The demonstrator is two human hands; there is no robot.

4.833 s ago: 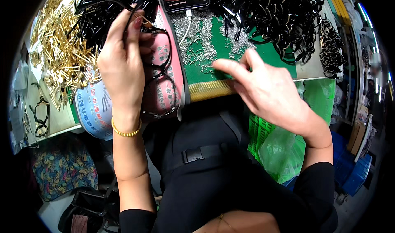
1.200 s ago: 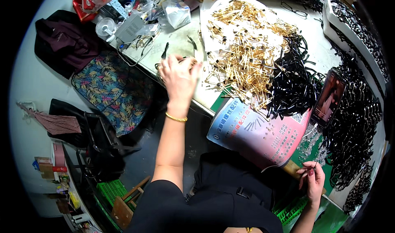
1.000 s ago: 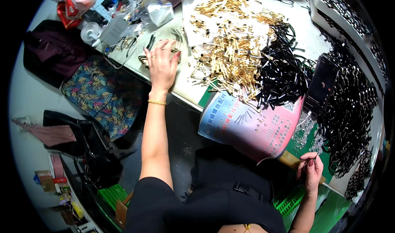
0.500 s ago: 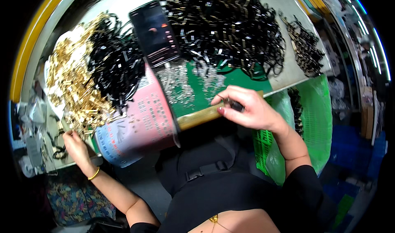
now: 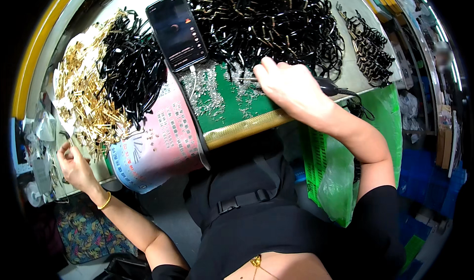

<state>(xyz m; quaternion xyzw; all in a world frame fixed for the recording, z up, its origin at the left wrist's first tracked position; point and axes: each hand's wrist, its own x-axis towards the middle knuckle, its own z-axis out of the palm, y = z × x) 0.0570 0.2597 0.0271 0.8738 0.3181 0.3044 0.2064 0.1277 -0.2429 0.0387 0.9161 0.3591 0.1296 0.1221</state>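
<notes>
My right hand lies palm down on the green mat, its fingers over small silver parts and just below the big pile of black clips. A black tool pokes out from under it; whether the hand grips it is hidden. My left hand reaches far left to the table's edge, below the heap of gold metal pieces, fingers curled around something thin and dark that I cannot make out.
A dark phone lies between the black clip piles. A pink and blue printed sheet hangs over the table's front edge. More black clips sit far right. A green plastic bag hangs beside my lap.
The view has swung from the left side of the table back to the green mat. My left hand stays out at the left edge; my right hand has moved up onto the mat.
</notes>
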